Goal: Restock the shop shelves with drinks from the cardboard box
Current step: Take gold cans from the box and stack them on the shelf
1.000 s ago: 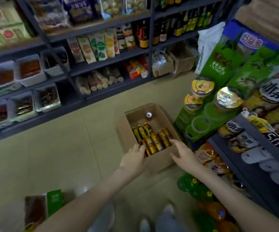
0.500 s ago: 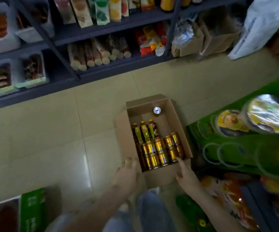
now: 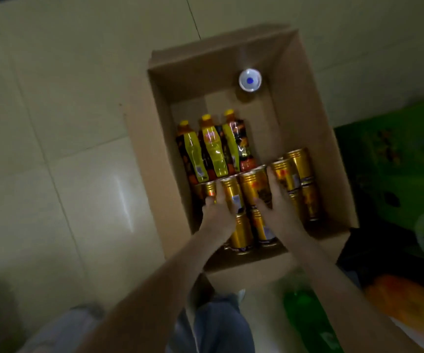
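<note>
An open cardboard box [image 3: 307, 103] stands on the tiled floor below me. Inside lie three yellow-capped tea bottles [image 3: 213, 149], several gold cans [image 3: 295, 169] and, at the far end, one upright bottle with a white cap [image 3: 250, 80]. Both my hands are down in the box on the cans. My left hand [image 3: 217, 212] has its fingers pushed in beside a gold can [image 3: 232, 192] and curled on it. My right hand [image 3: 281, 207] holds the neighbouring gold can [image 3: 253, 187], thumb on top and fingers down its right side.
Green packaged goods [image 3: 396, 161] sit close to the box's right side. A green bottle [image 3: 305, 314] and an orange packet [image 3: 404, 296] lie at the lower right. My legs are below the box's near edge. Bare floor tiles [image 3: 65, 149] spread to the left.
I have bent down and the view has dropped close to the box; the shelves are out of sight. Both hands moved from the box's near rim down onto the gold cans.
</note>
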